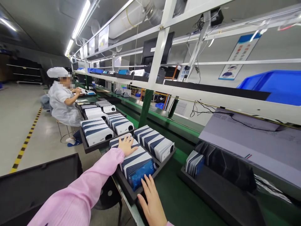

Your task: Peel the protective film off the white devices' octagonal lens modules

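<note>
My left hand (127,145), in a pink sleeve, lies flat with fingers spread on the far end of a row of white and blue devices (135,158) standing in a black foam tray (128,191). My right hand (151,201) rests open at the near end of that same row, fingertips touching the nearest device with its blue film. A second row of devices (155,142) fills the tray's right half. The tray sits on the green belt (174,194). Neither hand grips anything.
More trays of devices (97,131) line the belt toward a seated person in a white coat and cap (62,97). A black slotted tray with a few devices (195,163) stands at right, a grey unit (258,141) behind it. A black bin (35,182) is at left.
</note>
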Action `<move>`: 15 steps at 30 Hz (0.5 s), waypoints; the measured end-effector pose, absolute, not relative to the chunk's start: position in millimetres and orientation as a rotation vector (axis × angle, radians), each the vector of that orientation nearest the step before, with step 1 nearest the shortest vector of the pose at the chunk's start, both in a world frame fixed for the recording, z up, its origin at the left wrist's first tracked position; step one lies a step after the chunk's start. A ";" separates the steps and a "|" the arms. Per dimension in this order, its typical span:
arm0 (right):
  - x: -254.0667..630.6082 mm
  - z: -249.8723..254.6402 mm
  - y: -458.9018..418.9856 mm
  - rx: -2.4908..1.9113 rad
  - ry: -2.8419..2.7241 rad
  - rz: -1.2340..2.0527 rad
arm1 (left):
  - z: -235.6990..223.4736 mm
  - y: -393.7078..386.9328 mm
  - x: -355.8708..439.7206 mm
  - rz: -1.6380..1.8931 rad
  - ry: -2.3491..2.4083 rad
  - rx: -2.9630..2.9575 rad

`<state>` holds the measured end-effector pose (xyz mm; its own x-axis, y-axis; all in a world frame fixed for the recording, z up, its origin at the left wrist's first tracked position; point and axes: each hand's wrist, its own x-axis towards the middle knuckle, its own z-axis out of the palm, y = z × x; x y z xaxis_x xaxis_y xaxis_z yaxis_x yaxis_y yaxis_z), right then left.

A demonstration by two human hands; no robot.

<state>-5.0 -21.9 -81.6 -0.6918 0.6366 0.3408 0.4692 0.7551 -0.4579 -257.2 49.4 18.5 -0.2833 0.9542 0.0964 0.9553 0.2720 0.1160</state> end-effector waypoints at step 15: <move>-4.2 -72.4 -23.6 -0.837 -2.455 0.482 | 18.0 48.5 -253.8 -0.138 -2.509 -1.893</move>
<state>-4.2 -23.6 -72.4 -0.6873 0.6420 0.3398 0.4659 0.7485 -0.4719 -253.8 48.5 18.0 -0.2761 0.9599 0.0492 0.9595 0.2723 0.0727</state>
